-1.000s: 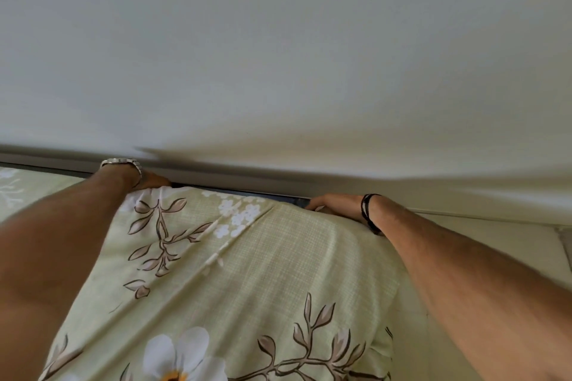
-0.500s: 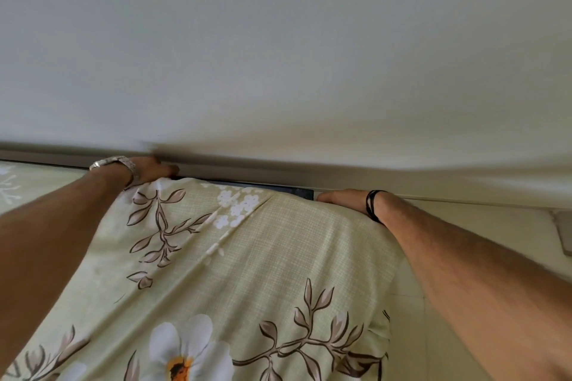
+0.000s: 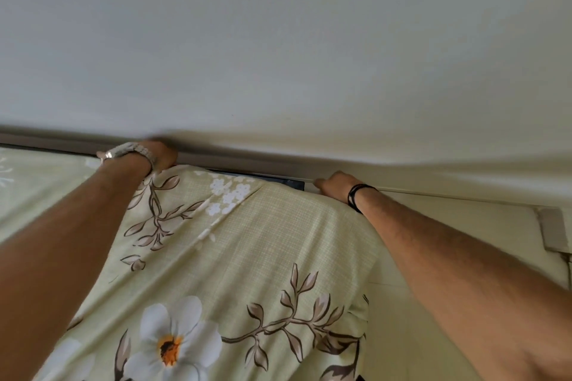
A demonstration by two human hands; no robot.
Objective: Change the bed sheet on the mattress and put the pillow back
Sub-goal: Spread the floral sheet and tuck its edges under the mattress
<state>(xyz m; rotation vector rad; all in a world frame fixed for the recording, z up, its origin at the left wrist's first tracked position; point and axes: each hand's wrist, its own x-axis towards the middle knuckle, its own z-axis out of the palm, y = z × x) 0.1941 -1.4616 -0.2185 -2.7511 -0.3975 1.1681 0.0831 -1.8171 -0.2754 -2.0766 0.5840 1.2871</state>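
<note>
Both hands reach to the far edge of the mattress, where it meets the white wall (image 3: 278, 40). Left hand (image 3: 159, 156), with a metal watch (image 3: 127, 150) on its wrist, is curled down over the far edge of the bed sheet (image 3: 247, 257), its fingers hidden behind the fabric, so how tightly it grips cannot be told. Right hand (image 3: 335, 184), with a black cord bracelet (image 3: 356, 195) at the wrist, lies at the far right corner of the sheet, fingers pointing left into the gap beside the wall; they look bent and close together, but whether they pinch any cloth cannot be told. This pale green sheet, printed with brown leafy branches and white flowers, lies stretched over the mattress from the near edge to the wall, with a fold running diagonally near its far middle. A dark strip (image 3: 266, 179) shows in the gap between the two hands. Light floor (image 3: 433, 226) is visible to the right of the bed.
</note>
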